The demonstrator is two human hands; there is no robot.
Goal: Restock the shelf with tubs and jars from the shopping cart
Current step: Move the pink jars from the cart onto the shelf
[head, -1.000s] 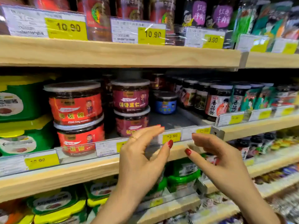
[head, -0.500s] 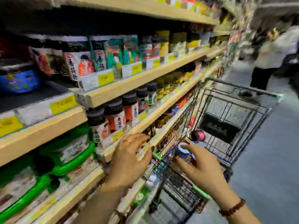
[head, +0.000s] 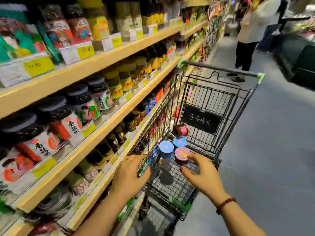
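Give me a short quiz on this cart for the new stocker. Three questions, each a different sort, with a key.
1. True or false: every tub in the cart stands upright.
2. Multiple choice: the tub nearest the right hand has a lid that is A) pink, B) green, C) yellow.
3. Short answer: what colour are the lids of the two tubs just beyond it?

Key
1. False: the far tub lies on its side.
2. A.
3. Blue.
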